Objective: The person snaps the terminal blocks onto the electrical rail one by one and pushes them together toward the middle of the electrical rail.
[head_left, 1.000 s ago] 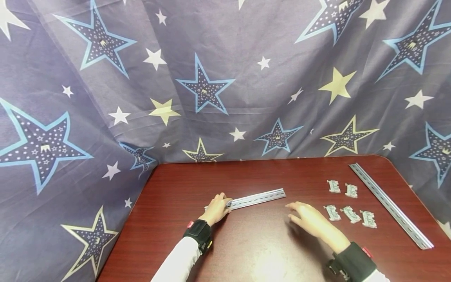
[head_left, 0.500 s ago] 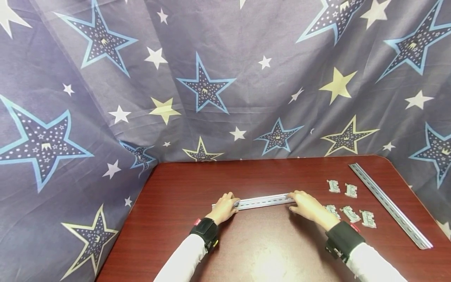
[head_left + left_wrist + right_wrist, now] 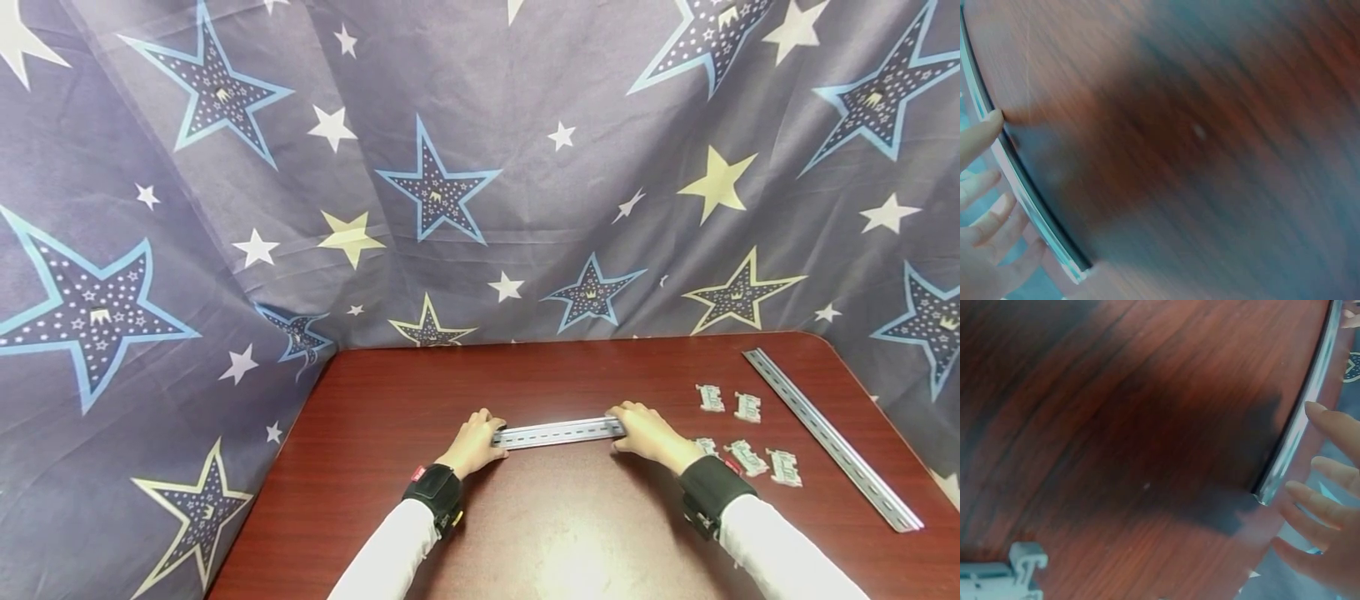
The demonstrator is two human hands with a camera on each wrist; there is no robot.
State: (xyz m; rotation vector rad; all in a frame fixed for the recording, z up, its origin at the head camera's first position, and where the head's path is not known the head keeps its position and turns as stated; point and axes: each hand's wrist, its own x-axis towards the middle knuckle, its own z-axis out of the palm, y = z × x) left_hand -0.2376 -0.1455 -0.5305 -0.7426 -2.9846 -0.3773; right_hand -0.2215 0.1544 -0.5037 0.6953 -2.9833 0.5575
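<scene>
A slotted metal DIN rail (image 3: pixel 558 433) lies crosswise near the middle of the table. My left hand (image 3: pixel 474 443) grips it near the left end, thumb at the near edge and fingers over the far side; the fingers cover that end in the head view. At the other end my right hand (image 3: pixel 651 435) holds the rail in much the same way, hiding its right tip. In the left wrist view the thumb (image 3: pixel 991 122) touches the rail's edge (image 3: pixel 1029 194). The right wrist view has the right thumb (image 3: pixel 1316 409) against the rail (image 3: pixel 1297 425).
Several small pale grey-green plastic clips (image 3: pixel 747 407) lie to the right, some partly behind the right wrist. Beyond them a longer slotted rail (image 3: pixel 832 437) runs diagonally along the right side of the dark red wooden table (image 3: pixel 405 379). A star-patterned curtain (image 3: pixel 525 208) hangs behind.
My right hand has moved left and taken hold of the rail's right end. The rail has shifted slightly right with my left hand and now lies more level across the table.
</scene>
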